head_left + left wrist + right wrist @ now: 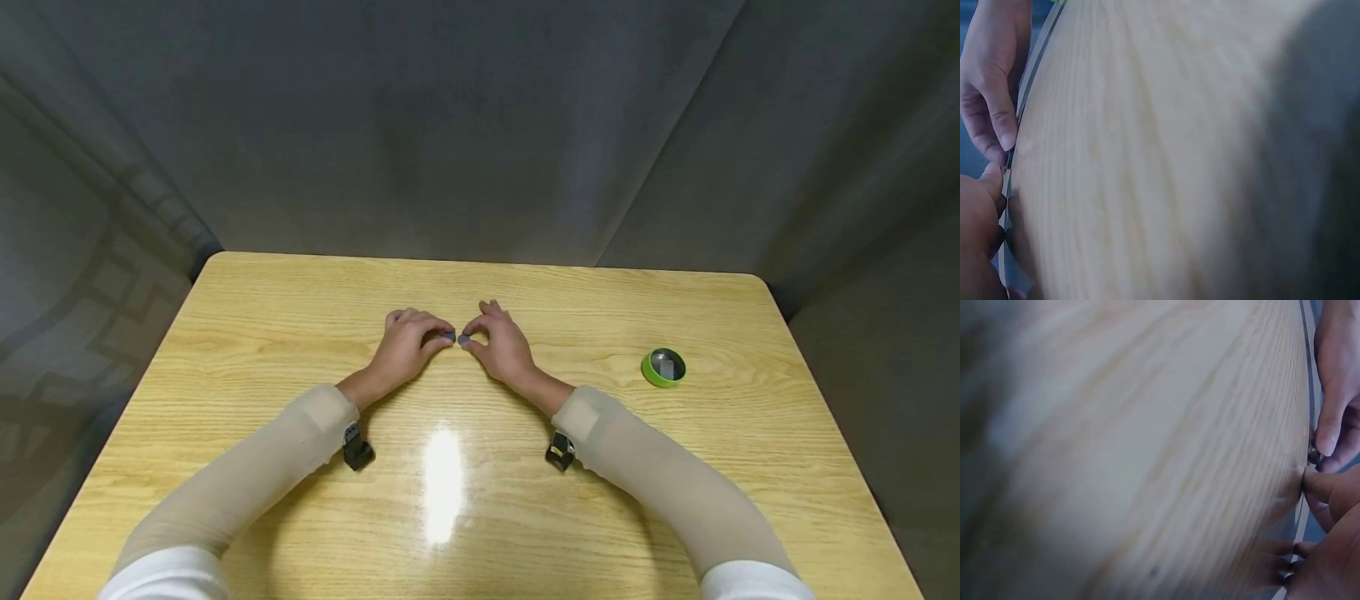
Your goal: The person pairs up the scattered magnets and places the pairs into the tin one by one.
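In the head view my left hand [406, 346] pinches a small dark blue-grey piece [450, 337] between thumb and forefinger. Facing it, my right hand [504, 346] pinches a similar small grey piece [463, 340] the same way, its other fingers raised. A narrow gap separates the two pieces, low over the table. Both wrist views catch the hands at the frame edge, thumbs and forefingers close together; the fingers mostly hide the pieces there. What kind of thing the pieces are is too small to tell.
A round green tin [663, 367] stands on the right of the wooden table [300, 500], with a small pale piece inside. Grey curtains [480, 125] hang behind the table and at both sides. Each wrist carries a small black camera.
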`<state>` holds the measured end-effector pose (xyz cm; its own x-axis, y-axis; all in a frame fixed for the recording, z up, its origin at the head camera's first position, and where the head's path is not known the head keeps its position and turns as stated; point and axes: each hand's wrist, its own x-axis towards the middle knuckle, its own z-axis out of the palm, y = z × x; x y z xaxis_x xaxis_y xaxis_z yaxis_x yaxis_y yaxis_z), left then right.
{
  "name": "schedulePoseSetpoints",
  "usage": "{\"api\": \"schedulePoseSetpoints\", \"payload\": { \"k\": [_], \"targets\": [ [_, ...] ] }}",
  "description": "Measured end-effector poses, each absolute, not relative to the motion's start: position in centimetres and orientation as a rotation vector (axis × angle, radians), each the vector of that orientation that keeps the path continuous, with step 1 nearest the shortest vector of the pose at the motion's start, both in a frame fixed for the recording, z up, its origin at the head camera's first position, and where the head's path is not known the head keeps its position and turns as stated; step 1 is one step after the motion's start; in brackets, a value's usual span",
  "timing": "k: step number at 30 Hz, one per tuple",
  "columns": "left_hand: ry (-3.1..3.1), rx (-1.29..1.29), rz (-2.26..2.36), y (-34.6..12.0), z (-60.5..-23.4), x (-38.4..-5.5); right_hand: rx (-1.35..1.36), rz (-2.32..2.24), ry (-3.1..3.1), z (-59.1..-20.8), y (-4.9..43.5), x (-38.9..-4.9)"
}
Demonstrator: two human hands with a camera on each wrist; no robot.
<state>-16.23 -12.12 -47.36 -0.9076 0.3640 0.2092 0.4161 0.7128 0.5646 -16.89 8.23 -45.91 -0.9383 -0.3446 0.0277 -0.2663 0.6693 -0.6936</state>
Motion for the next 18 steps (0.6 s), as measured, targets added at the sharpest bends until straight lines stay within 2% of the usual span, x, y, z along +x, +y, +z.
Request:
{"api": "schedulePoseSetpoints", "payload": {
  "k": [18],
  "targets": [
    [-2.831,-0.661,-0.956,-11.39,-47.38,-16.38,-0.48,-1.137,2.765,-45.92,8.02,-17.03]
  ]
}}
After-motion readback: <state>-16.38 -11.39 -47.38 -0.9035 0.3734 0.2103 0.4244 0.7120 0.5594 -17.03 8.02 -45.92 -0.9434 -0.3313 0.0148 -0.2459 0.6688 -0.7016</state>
